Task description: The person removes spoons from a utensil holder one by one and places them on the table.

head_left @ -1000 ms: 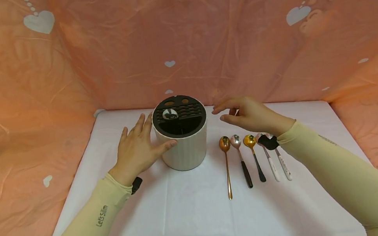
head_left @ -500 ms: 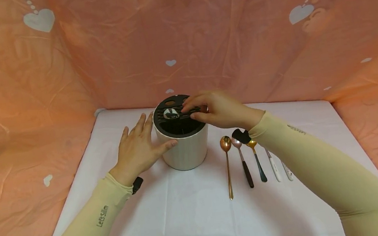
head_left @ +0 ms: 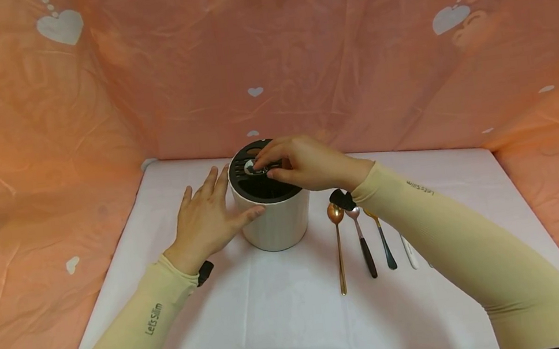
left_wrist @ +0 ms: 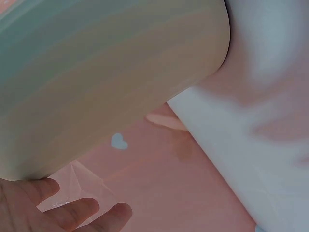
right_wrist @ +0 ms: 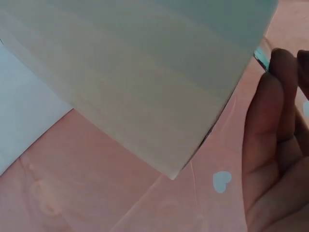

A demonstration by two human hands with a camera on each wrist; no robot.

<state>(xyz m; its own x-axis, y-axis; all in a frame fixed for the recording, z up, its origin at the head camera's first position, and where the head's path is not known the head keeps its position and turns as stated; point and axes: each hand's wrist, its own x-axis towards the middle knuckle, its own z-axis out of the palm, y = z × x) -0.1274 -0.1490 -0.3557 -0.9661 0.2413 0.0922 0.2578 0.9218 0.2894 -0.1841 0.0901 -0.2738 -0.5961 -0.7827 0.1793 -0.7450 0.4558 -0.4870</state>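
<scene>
A white, ribbed cylindrical utensil holder (head_left: pixel 276 224) with a black slotted lid (head_left: pixel 260 191) stands on the cloth. The bowl of a shiny silver spoon (head_left: pixel 251 167) shows just above the slots; the rest of it is hidden. My right hand (head_left: pixel 304 162) reaches over the lid from the right, thumb and fingertips pinching the spoon's bowl. In the right wrist view a sliver of the silver spoon (right_wrist: pixel 262 59) shows at the fingertips. My left hand (head_left: pixel 204 224) spreads its straight fingers and thumb along the holder's left side, touching its wall.
Right of the holder lie a copper-coloured spoon (head_left: pixel 338 243), a black-handled spoon (head_left: pixel 367 257), a gold spoon with a dark handle (head_left: pixel 387 248) and a white-handled spoon (head_left: pixel 410 253), partly under my right forearm. An orange curtain (head_left: pixel 349 61) hangs behind the white-covered table (head_left: pixel 287 325).
My right hand has moved left from beside the holder to over its lid and reached the silver spoon's bowl. My left hand stays against the holder.
</scene>
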